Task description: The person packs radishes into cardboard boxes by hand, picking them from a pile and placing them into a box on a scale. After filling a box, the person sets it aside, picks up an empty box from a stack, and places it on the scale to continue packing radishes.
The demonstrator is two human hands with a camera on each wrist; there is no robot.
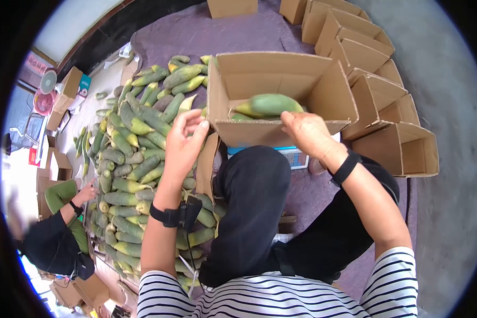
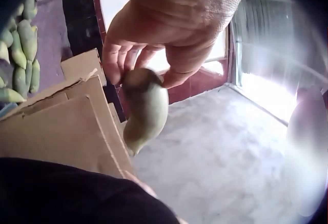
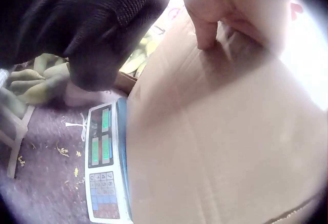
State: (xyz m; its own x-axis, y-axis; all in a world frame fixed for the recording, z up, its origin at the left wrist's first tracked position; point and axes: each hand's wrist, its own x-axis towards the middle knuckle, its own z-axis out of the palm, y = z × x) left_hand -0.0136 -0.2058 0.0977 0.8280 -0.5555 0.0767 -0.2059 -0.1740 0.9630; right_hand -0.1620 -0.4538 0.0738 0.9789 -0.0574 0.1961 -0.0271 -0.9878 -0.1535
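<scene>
Between the two hands, in the carton (image 1: 249,135), we see the green radish (image 1: 274,105), probably heavy, stiff and somewhat slippery, so best taken around its thick middle, while the left hand (image 1: 187,140) looks relaxed and released and the right hand (image 1: 308,133) grips the carton's rim.

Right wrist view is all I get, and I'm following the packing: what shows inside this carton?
Observer: In the carton there's a long green vegetable, with the right hand at its thick end.
Operator: Any other cartons around?
Observer: Yes, a row of open cartons stands to its right in the head view.
Operator: Anyone else there?
Observer: A second person, at the head view's left.
</scene>
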